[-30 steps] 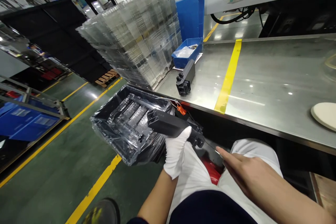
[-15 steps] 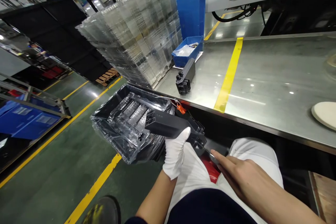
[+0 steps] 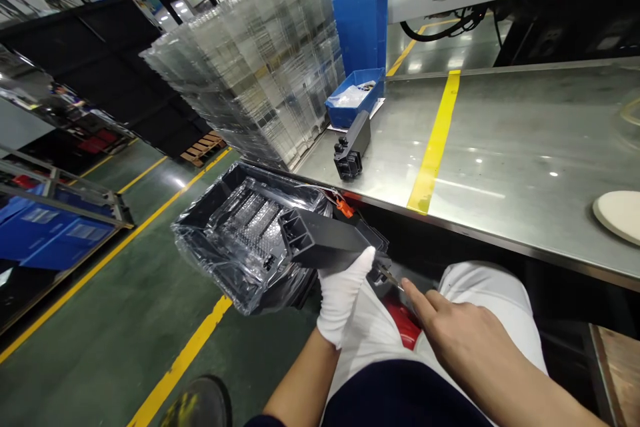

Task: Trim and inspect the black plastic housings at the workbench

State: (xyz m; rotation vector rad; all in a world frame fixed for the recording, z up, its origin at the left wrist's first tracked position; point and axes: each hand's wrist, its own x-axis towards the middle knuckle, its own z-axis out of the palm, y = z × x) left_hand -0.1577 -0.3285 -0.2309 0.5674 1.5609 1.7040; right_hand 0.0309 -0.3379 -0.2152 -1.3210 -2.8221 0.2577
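A long black plastic part point(image 3: 333, 238) is gripped by my left hand point(image 3: 345, 290), which wears a white glove. It hangs over my lap, and its far-left end shows open, ribbed pockets. My right hand point(image 3: 450, 327) is bare and closed round a slim metal blade, apparently a knife point(image 3: 391, 276), with the index finger laid along it. The blade's tip is at the near right end of the part; whether it touches is hard to see. The knife's handle is hidden in my palm. A similar black part point(image 3: 353, 147) stands on the metal bench point(image 3: 510, 147).
A black crate point(image 3: 200, 213) lined with clear plastic sits left of my lap. Stacked clear trays point(image 3: 260, 60) rise behind it. A blue bin point(image 3: 353, 103) with bags stands on the bench, left of a yellow tape line point(image 3: 435, 140). An off-white disc point(image 3: 620, 213) lies far right.
My left hand has turned the black part, so its ribbed open end shows more. The left hand moved slightly right. The knife's tip stays by the part's right end.
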